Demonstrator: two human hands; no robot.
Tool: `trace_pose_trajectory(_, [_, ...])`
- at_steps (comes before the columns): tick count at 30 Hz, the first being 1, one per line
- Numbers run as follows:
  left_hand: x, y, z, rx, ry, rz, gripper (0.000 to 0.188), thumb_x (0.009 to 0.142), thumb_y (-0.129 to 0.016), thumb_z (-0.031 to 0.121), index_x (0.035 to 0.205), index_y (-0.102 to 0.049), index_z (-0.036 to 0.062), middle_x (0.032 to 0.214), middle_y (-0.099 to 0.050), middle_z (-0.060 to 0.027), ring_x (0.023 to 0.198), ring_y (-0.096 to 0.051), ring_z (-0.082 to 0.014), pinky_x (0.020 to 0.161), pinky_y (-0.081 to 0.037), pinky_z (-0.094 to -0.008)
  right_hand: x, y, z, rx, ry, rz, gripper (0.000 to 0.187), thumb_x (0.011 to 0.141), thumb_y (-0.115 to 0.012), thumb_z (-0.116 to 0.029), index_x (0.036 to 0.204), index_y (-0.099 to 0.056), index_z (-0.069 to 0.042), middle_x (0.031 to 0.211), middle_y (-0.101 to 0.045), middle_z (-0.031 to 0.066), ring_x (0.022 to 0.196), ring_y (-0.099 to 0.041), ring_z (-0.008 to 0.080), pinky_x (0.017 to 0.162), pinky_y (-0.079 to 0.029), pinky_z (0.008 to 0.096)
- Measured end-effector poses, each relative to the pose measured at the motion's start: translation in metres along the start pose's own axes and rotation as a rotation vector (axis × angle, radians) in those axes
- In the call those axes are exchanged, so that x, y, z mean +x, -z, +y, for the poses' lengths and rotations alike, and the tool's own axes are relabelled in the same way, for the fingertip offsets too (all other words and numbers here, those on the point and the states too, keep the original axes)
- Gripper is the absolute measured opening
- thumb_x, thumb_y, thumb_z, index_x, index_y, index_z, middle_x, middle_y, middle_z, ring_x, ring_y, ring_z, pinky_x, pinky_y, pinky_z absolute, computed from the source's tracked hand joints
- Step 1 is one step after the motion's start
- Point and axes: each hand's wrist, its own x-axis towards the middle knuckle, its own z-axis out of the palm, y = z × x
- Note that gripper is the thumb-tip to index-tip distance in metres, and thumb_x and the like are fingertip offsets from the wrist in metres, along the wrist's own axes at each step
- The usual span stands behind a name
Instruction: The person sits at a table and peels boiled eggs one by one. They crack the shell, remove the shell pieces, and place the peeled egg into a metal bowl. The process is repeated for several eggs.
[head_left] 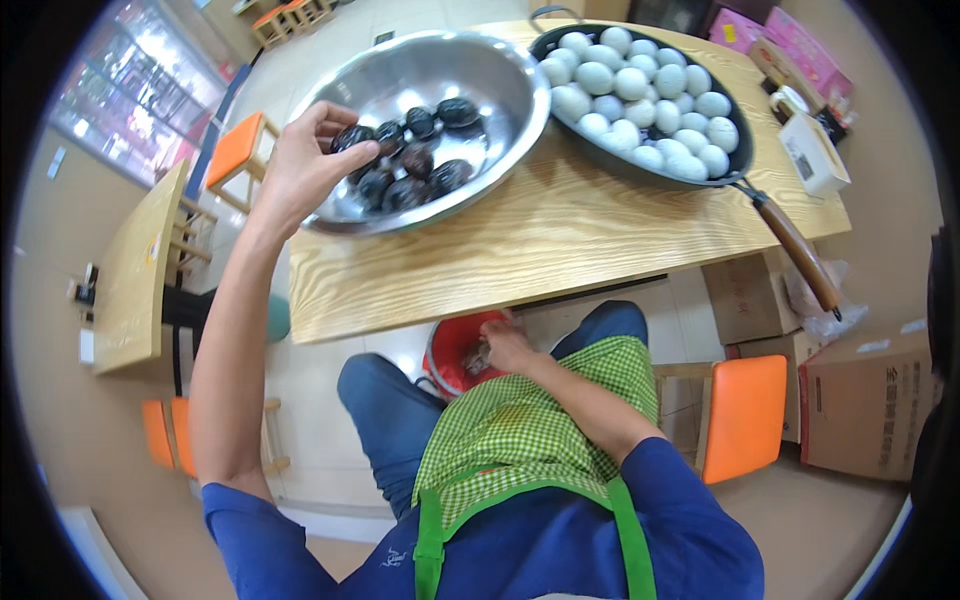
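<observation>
My left hand (312, 165) reaches over the left side of a wide steel bowl (532, 95), thumb and fingers closed around a shiny dark peeled egg (350, 138). Several more dark brown-black peeled eggs (406, 193) lie in the bowl under and beside it. Low between my knees, my right hand (508, 345) is at a red bucket (442, 352), its fingers curled down inside the rim. Pale bits show by those fingertips, but what they hold is too small to make out. To the bowl's right, a dark pan (747, 150) is heaped with pale bluish-white eggs (632, 84).
The pan's wooden handle (800, 250) juts past the front edge of the wooden table (450, 265). A white box (813, 152) and pink packages (805, 45) stand at the right. An orange stool (742, 418) and cardboard boxes (862, 400) are at my right, another table (135, 270) at the left.
</observation>
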Motion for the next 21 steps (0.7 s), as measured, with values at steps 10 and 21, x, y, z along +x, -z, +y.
trace_pose_trajectory(10, [0.07, -0.055, 0.013, 0.348, -0.03, -0.118, 0.046, 0.075, -0.08, 0.029, 0.104, -0.061, -0.0011, 0.102, -0.068, -0.0202, 0.099, -0.066, -0.0311, 0.086, -0.051, -0.0389, -0.055, 0.18, -0.07, 0.131, 0.273, 0.275, 0.014, 0.081, -0.057, -0.005, 0.094, -0.058, -0.001, 0.088, -0.063, 0.0154, 0.087, -0.062, 0.0357, 0.078, -0.051, 0.0461])
trace_pose_trajectory(21, [0.046, -0.072, 0.037, 0.27, -0.122, -0.075, 0.051, 0.083, -0.075, 0.034, 0.117, -0.06, -0.0017, 0.118, -0.065, -0.0218, 0.111, -0.062, -0.0326, 0.094, -0.048, -0.0403, -0.059, 0.397, -0.091, -0.109, 0.442, 0.819, 0.012, 0.087, -0.064, -0.011, 0.081, -0.062, -0.001, 0.073, -0.061, 0.0139, 0.068, -0.062, 0.0308, 0.063, -0.048, 0.0422])
